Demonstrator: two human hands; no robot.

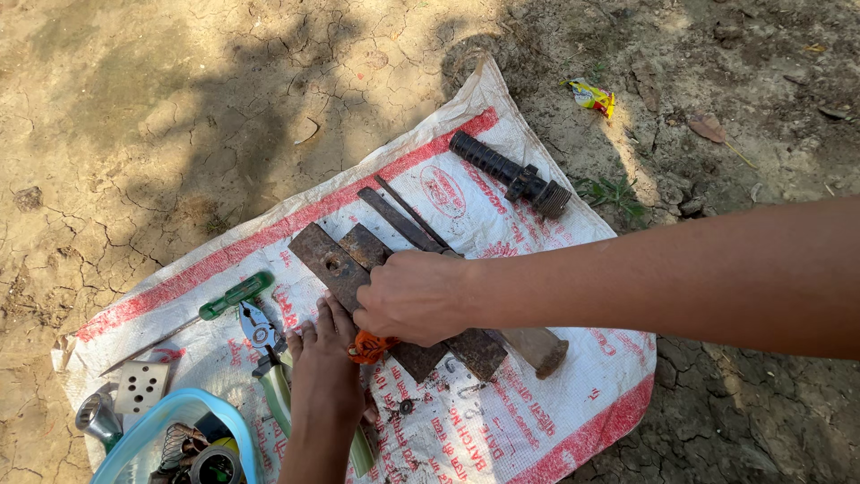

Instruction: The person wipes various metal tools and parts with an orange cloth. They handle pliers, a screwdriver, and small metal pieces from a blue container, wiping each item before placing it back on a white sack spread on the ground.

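Head view: right hand (414, 298) and left hand (324, 354) press rusty plates (333, 261).

Cracked dry ground (179, 108) carries a white woven sack with red stripes (537, 421), spread flat. On the sack lie rusty metal plates (327, 260), a green-handled screwdriver (235, 295), pliers (264, 345), a black ribbed handle (506, 172) and a blue tub (148, 432). A yellow wrapper (591, 96) sits on the dirt.

Metal plates (336, 260) on sack (537, 421), pliers (264, 345) left, handle (511, 175) behind
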